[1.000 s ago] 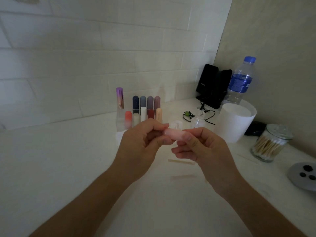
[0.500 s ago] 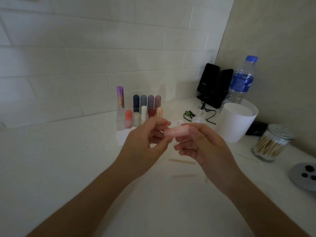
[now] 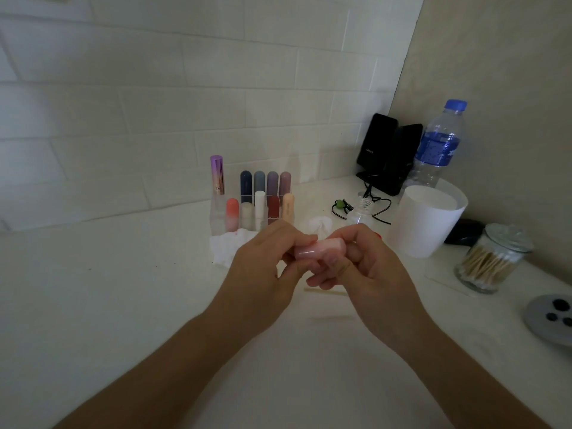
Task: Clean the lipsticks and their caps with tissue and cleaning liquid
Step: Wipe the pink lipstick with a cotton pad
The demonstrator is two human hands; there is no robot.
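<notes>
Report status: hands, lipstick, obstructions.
Left hand and right hand both gripping the pink lipstick above the counter. Tissue lies beside the organizer, not in hand. Nothing in the way.

One head-worn wide-angle view looks forward and down from above the counter's [image 3: 93,305] near edge toward its far right corner, where the tiled wall [image 3: 185,103] meets the side wall [image 3: 510,57]. It sits close: both forearms enter from the bottom edge, and straight lines bow toward the frame's borders.
</notes>
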